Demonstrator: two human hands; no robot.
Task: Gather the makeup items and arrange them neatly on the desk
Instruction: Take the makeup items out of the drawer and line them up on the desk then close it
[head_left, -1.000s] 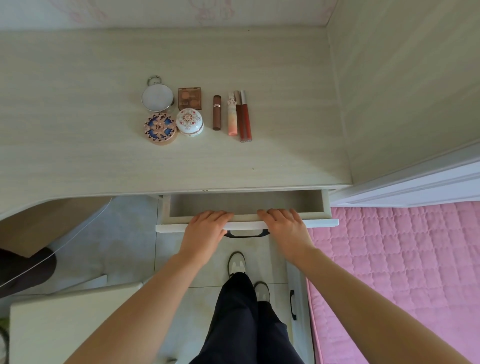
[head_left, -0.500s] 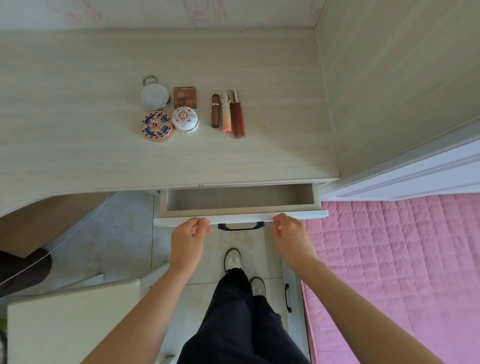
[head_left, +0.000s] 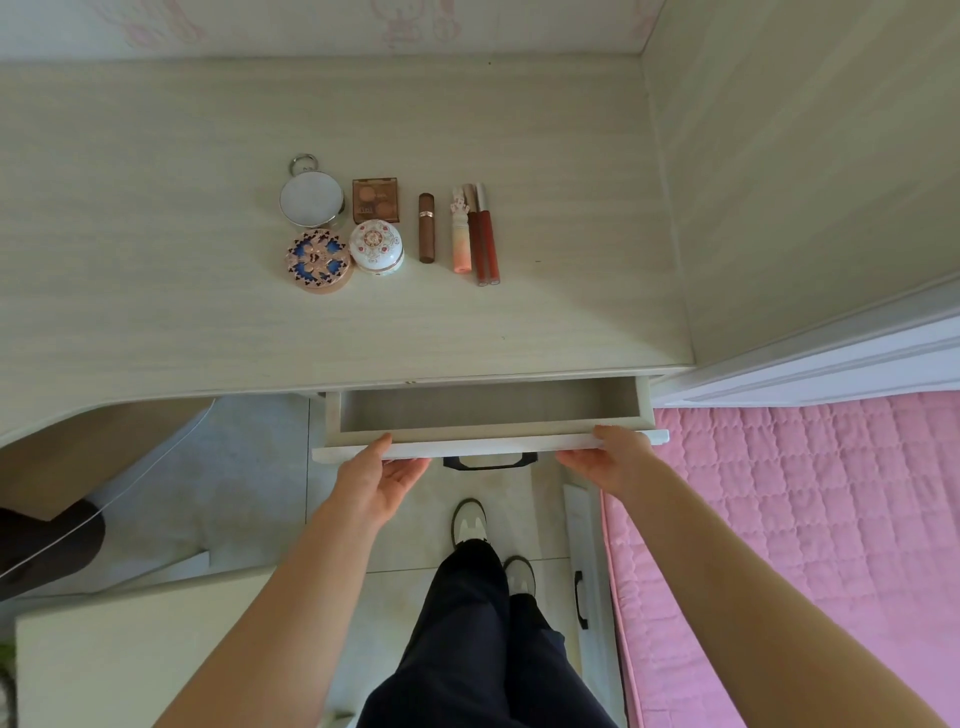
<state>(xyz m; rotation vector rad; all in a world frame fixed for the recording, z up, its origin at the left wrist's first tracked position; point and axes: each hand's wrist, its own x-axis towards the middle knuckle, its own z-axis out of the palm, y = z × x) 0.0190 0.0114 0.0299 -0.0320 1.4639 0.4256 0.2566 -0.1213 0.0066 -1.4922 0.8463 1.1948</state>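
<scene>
The makeup items lie grouped on the pale wooden desk (head_left: 156, 208): a round silver compact with a ring (head_left: 310, 200), a brown eyeshadow palette (head_left: 375, 200), a blue-patterned round compact (head_left: 317, 260), a white floral case (head_left: 376, 247), a brown lipstick (head_left: 426, 227), a peach tube (head_left: 460, 234) and two red lip glosses (head_left: 485, 234). Below the desk edge the drawer (head_left: 488, 444) stands partly open with nothing visible inside. My left hand (head_left: 379, 480) and my right hand (head_left: 610, 462) each hold its white front panel, thumb on the top edge, fingers underneath.
A black handle (head_left: 491, 461) sits on the drawer front between my hands. A pink quilted bed (head_left: 805, 519) lies to the right, a wardrobe side (head_left: 805, 156) rises beside the desk. A white surface (head_left: 130, 649) is at lower left. My legs and shoes stand on the tiled floor.
My hands came off the top of the drawer front, dropped below it, spread apart and now grip the panel from underneath. The makeup items have not moved.
</scene>
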